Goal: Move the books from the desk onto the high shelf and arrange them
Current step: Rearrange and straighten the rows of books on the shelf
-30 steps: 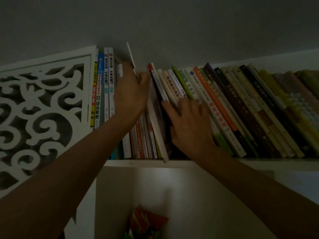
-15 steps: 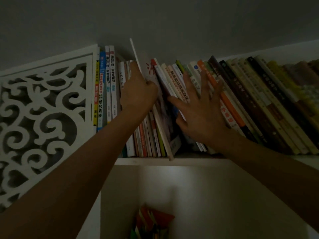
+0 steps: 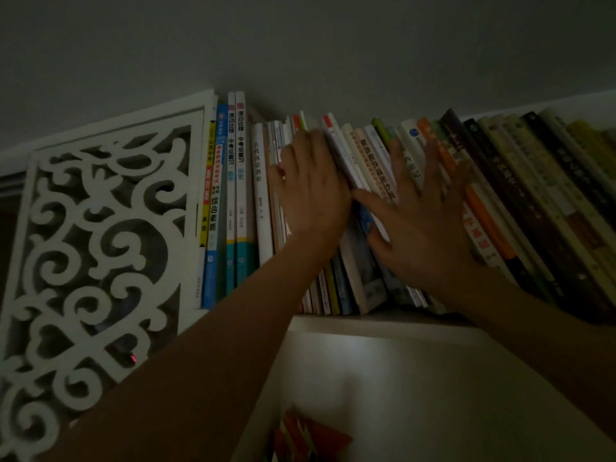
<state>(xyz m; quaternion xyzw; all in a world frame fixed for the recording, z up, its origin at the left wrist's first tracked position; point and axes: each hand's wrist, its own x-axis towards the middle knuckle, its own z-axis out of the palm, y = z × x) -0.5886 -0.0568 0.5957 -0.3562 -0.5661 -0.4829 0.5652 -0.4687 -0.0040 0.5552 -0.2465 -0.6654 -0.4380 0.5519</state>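
Observation:
A long row of books fills the high shelf (image 3: pixel 383 320) just under the ceiling. Tall upright books (image 3: pixel 233 181) stand at the left end. Thin books (image 3: pixel 333 288) lean in the middle, and the right-hand books (image 3: pixel 520 208) all lean to the left. My left hand (image 3: pixel 310 188) lies flat against the spines of the thin middle books, fingers up. My right hand (image 3: pixel 420 221) is spread flat on the leaning spines just to its right, thumb touching the left hand's edge. Neither hand grips a book.
A white carved lattice panel (image 3: pixel 93 248) closes the shelf's left side. The ceiling (image 3: pixel 300 45) sits close above the book tops. Below the shelf is a lit white compartment (image 3: pixel 416 388) with a red and green object (image 3: pixel 310 438) at its bottom.
The thin white book that stuck up above the row has gone down level with the others. My left hand has flattened on the spines; my right hand stays spread, pressing the leaning books.

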